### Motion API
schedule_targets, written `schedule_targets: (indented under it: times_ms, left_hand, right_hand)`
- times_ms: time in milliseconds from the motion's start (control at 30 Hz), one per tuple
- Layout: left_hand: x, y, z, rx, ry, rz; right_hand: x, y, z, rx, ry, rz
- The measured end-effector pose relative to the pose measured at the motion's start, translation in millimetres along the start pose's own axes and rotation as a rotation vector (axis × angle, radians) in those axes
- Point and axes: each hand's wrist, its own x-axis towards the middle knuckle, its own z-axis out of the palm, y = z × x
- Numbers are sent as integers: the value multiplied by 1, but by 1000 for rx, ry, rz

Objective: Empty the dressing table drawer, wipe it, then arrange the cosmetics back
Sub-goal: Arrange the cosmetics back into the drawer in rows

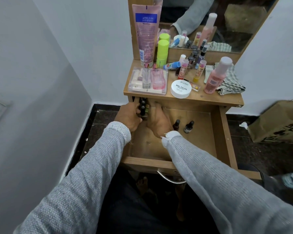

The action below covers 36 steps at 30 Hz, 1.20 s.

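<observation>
Person in grey knit sweater
2 long sleeves of grey ribbed knit, with frayed whitish cuffs; dark trousers and bare feet below.

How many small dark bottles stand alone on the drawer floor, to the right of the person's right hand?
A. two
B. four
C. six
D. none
A: two small dark bottles stand upright, apart from each other, on the floor of the open drawer, just right of the right hand.
</observation>
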Motion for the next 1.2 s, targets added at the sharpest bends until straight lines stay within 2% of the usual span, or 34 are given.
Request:
schedule_targets:
  times_ms: [100,233,400,467,567,633,767,933,1200]
  left_hand:
    - [-6,-1,3,-31,27,23]
    - [-16,2,10,-46,116,68]
    - [-20,21,25,38,59,114]
    - [-20,29,36,38,35,123]
    - [-17,42,56,68,-43,127]
    - [-14,48,69,117,-62,140]
    - [-7,52,91,166,-60,163]
    - [-1,56,101,181,-82,204]
    - [5,38,93,70,-110,182]
  right_hand:
    - [-20,15,-25,-32,4,-74]
    - [-38,40,-56,-114,175,-193]
    - [-41,71,-92,-236,269,-152]
    - [-41,82,-97,-224,234,-85]
    - [-43,90,-95,-231,62,3]
    - [-44,93,-88,-220,8,19]
    - [-42,97,-76,-219,1,23]
    - [-37,94,-71,-53,12,9]
    - [-35,106,-65,139,25,96]
